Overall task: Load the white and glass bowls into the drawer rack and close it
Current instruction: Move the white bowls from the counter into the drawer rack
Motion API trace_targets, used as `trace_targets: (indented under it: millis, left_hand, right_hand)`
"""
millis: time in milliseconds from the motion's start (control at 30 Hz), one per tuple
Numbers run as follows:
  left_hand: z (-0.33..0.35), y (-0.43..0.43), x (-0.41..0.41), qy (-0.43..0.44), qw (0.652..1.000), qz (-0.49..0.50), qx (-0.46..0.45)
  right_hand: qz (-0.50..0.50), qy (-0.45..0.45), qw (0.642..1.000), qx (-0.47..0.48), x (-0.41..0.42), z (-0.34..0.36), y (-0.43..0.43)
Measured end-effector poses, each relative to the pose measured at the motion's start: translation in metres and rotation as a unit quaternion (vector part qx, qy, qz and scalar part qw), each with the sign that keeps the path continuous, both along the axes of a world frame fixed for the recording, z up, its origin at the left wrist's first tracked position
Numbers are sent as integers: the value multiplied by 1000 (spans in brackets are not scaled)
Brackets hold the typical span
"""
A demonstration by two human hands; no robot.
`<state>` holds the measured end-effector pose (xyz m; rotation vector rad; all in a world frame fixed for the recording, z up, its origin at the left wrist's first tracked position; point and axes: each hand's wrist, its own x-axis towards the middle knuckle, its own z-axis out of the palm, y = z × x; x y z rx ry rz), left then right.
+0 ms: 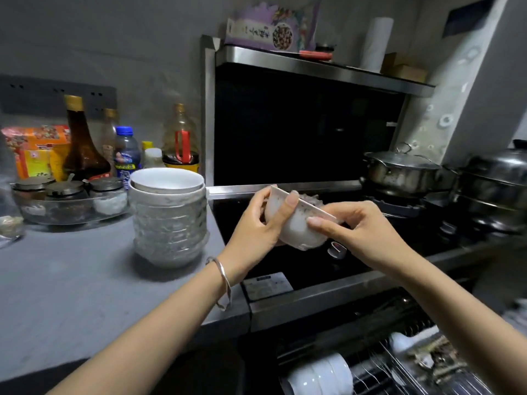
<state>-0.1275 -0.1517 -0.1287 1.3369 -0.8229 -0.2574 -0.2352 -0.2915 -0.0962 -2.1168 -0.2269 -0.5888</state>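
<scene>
At 5 o'clock, nearest the camera, the open drawer rack (pixel 399 363) shows its wire tines, with a row of white bowls on edge (pixel 322 374) at its left end and a blurred clutter of utensils at its right. Two bare forearms rise from 7 and 4 o'clock; the left wrist carries a silver bangle (pixel 224 283). At centre, above the black cooktop (pixel 285 246), both hands hold one tilted white bowl (pixel 296 220): the left hand (pixel 262 223) wraps its left side with the thumb pressed on the rim, and the right hand (pixel 356 226) pinches the rim's right edge between thumb and fingers. At 9 o'clock on the grey counter (pixel 71 295) stands a stack of glass bowls (pixel 169 229) topped by white bowls (pixel 166 181). Farther, at 10 o'clock, stand condiment jars (pixel 68 192) and bottles (pixel 82 143); at 3 o'clock, steel pots (pixel 405 169).
</scene>
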Motion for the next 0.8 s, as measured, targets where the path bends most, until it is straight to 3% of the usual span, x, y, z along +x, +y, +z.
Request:
trace_targets:
  millis: [133,300,600,800]
  left_hand:
    - [-32,-34,-27,15,998,-28,58]
    - [-83,-71,-56,109,986,-58,108]
    - [-181,-114,-81,64,971,-96,212]
    - [-244,-136,-80,38,950,-137,279]
  right_hand:
    - [-7,56,997,52,-37,-31,-35]
    - [-24,157,985,73,-71,-72,-66]
    - [-56,286,941,172,-103,-158,-111]
    - [-122,309,913,238,-107,-217,-147]
